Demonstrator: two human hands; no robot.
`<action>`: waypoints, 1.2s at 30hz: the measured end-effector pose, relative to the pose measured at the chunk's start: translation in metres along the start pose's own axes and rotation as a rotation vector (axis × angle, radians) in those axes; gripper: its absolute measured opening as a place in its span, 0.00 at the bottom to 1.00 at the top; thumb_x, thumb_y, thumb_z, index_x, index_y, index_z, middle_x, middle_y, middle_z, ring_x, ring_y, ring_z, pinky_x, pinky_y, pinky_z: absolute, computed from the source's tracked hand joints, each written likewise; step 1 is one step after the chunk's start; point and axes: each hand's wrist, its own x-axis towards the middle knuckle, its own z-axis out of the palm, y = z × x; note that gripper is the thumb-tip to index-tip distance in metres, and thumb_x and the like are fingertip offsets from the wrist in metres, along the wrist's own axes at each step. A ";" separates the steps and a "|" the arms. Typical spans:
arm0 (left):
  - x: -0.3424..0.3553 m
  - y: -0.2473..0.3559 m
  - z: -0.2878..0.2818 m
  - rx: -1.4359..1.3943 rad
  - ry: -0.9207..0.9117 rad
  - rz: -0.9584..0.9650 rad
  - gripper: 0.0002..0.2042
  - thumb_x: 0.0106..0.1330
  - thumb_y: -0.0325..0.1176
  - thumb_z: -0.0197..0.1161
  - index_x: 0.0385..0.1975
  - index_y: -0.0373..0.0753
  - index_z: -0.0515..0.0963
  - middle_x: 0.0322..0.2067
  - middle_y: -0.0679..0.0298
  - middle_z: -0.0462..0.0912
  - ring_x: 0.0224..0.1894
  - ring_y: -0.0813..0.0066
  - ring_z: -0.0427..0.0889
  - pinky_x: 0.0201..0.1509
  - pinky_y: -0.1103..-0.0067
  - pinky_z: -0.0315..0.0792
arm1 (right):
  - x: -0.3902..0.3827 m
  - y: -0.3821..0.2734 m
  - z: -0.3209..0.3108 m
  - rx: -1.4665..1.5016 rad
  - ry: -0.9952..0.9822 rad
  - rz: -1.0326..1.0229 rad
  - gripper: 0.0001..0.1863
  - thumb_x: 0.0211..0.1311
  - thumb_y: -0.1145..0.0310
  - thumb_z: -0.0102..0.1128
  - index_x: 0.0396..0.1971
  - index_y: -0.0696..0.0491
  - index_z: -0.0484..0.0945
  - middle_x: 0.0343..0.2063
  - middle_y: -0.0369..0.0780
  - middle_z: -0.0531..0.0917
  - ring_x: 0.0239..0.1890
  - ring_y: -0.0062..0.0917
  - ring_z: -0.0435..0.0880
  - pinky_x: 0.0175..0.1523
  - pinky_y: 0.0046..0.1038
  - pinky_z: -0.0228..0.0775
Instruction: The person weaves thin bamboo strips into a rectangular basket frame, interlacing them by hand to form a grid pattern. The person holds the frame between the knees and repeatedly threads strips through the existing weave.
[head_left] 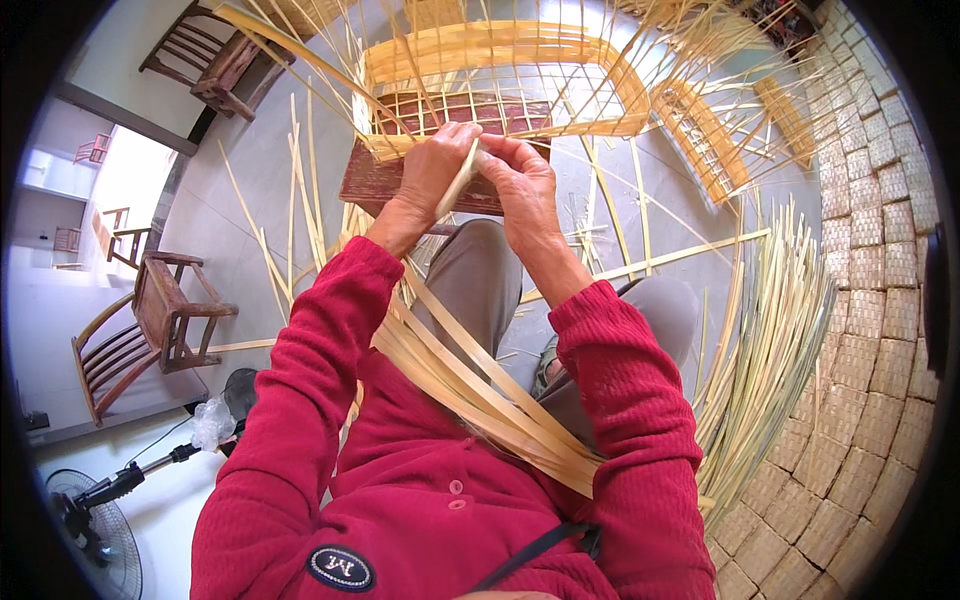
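A half-woven bamboo basket (490,38) with an open lattice base and several loose strips sticking up lies in front of me. Its near edge rests over a worn red-brown wooden board (372,180). My left hand (440,165) is closed at that near edge, its fingertips mostly hidden. A short pale bamboo strip (458,184) slants down between my two hands. My right hand (522,180) is closed too, with thumb and fingers pinched at the strip's upper end, close to the basket edge. Long flat bamboo strips (490,400) lie across my lap, under my right forearm.
To the right stands a bundle of thin strips (765,350), beside a wall of stacked woven blocks (850,370). Smaller woven pieces (700,140) lie far right. Wooden chairs (150,320) and a fan (95,530) are at the left. Loose strips (300,200) lie on the floor.
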 end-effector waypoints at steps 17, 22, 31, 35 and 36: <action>-0.106 0.004 -0.084 -0.134 0.268 0.173 0.11 0.63 0.24 0.69 0.45 0.38 0.80 0.41 0.57 0.85 0.39 0.62 0.87 0.40 0.72 0.83 | -0.038 0.019 -0.036 0.404 0.182 0.236 0.10 0.69 0.74 0.63 0.44 0.51 0.71 0.38 0.43 0.85 0.39 0.31 0.87 0.47 0.33 0.85; -0.065 0.006 -0.045 -0.096 0.138 0.106 0.10 0.63 0.28 0.62 0.44 0.38 0.80 0.37 0.62 0.81 0.36 0.61 0.85 0.35 0.70 0.81 | -0.040 0.020 -0.046 0.461 0.120 0.210 0.20 0.59 0.87 0.46 0.50 0.55 0.68 0.51 0.50 0.79 0.53 0.43 0.82 0.65 0.45 0.74; -0.036 -0.015 -0.049 -0.544 0.058 0.024 0.05 0.60 0.29 0.71 0.32 0.38 0.82 0.29 0.61 0.79 0.34 0.62 0.81 0.38 0.71 0.76 | -0.029 0.018 -0.050 0.752 -0.068 0.336 0.05 0.72 0.68 0.60 0.40 0.53 0.77 0.41 0.41 0.83 0.46 0.31 0.85 0.45 0.31 0.83; -0.030 -0.028 -0.051 -0.592 0.003 0.033 0.06 0.61 0.29 0.71 0.33 0.38 0.81 0.28 0.62 0.78 0.34 0.63 0.80 0.38 0.71 0.74 | -0.020 -0.008 -0.010 0.329 -0.176 0.225 0.15 0.74 0.69 0.58 0.57 0.54 0.78 0.52 0.41 0.84 0.48 0.25 0.84 0.42 0.23 0.80; -0.029 -0.030 -0.051 -0.603 -0.006 0.043 0.06 0.61 0.30 0.71 0.33 0.37 0.81 0.28 0.62 0.77 0.34 0.64 0.79 0.37 0.71 0.73 | -0.017 -0.006 -0.010 0.192 -0.245 0.163 0.21 0.73 0.71 0.59 0.64 0.54 0.75 0.57 0.41 0.82 0.51 0.21 0.83 0.46 0.19 0.78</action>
